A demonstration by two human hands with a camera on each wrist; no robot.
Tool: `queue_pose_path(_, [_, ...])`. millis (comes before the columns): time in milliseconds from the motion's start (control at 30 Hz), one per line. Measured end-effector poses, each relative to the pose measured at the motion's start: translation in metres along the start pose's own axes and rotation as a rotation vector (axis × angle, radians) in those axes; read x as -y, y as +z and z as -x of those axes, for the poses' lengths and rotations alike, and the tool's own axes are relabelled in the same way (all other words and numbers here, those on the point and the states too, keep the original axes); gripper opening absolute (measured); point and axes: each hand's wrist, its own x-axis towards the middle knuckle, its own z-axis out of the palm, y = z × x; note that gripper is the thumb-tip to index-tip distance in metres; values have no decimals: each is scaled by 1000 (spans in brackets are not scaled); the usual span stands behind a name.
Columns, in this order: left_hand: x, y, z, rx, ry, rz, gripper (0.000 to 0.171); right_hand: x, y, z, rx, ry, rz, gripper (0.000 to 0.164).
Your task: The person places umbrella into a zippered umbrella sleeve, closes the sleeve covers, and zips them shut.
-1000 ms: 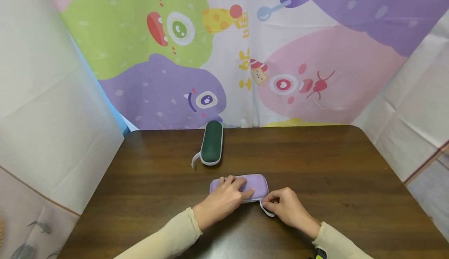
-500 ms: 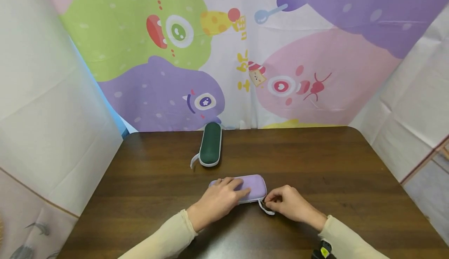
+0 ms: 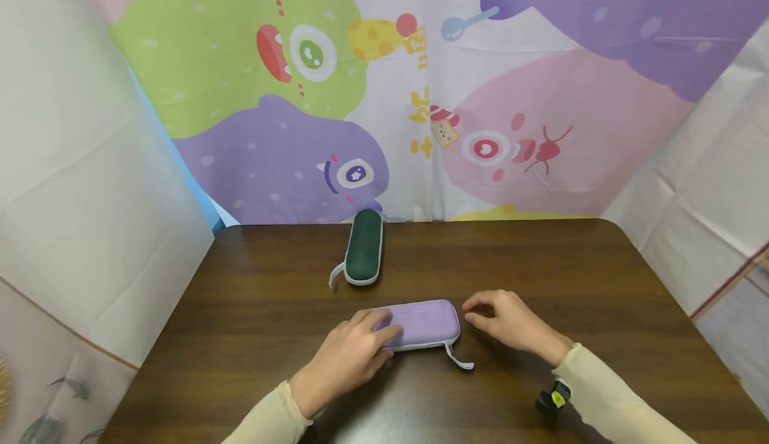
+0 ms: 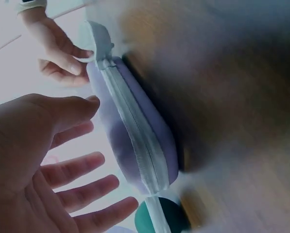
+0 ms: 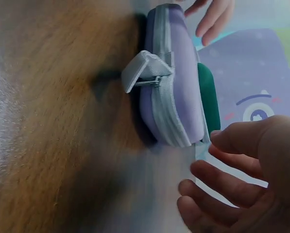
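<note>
A purple zip case (image 3: 426,324) with rounded corners lies flat on the table, its long side facing me. Grey zip tape (image 4: 135,124) runs closed along its edge in the left wrist view. At the right front corner a grey fabric pull tab (image 5: 144,72) sticks out from the zip slider. My left hand (image 3: 345,357) is at the case's left end, its fingers relaxed and spread over that end. Just off the right end is my right hand (image 3: 510,320), fingers loosely bent with nothing between them, the pull tab out of its grasp.
A dark green zip case (image 3: 363,247) with a pale strap lies farther back, near the table's rear edge. The brown wooden table (image 3: 541,264) meets a cartoon-printed cloth (image 3: 408,183) behind it. White cloth panels (image 3: 709,163) stand at both sides.
My right hand has let go of the pull tab and moved up and right, away from it. My left hand has slid left and toward me, uncovering more of the purple case.
</note>
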Motion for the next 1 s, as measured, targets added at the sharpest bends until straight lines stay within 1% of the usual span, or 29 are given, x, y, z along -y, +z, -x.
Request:
queue_pose_path(100, [-1, 0, 4, -26, -80, 88, 36, 2, 8, -6, -17, -5, -18, 15])
queue_pose_path(200, [-3, 0, 6, -67, -191, 181, 35, 5, 16, -13, -8, -21, -43, 21])
queue_pose_path(300, [-5, 0, 7, -95, -294, 233, 37, 9, 22, -21, 13, -67, -43, 29])
queue_pose_path(367, [-7, 1, 7, -100, -347, 263, 37, 11, 25, -26, 34, -101, -30, 32])
queue_pose_path(400, [-7, 2, 7, -98, -362, 272, 36, 12, 27, -27, 48, -114, -28, 34])
queue_pose_path(533, [-9, 9, 5, -83, -382, 286, 32, 15, 31, -31, 128, -147, -8, 35])
queue_pose_path(700, [-11, 14, 2, -67, -418, 257, 31, 17, 31, -33, 229, -179, 1, 35])
queue_pose_path(833, [-12, 15, -2, -70, -438, 257, 31, 17, 29, -32, 254, -174, 3, 35])
queue_pose_path(1000, [-12, 17, -10, -75, -434, 285, 36, 18, 25, -27, 242, -166, 12, 34])
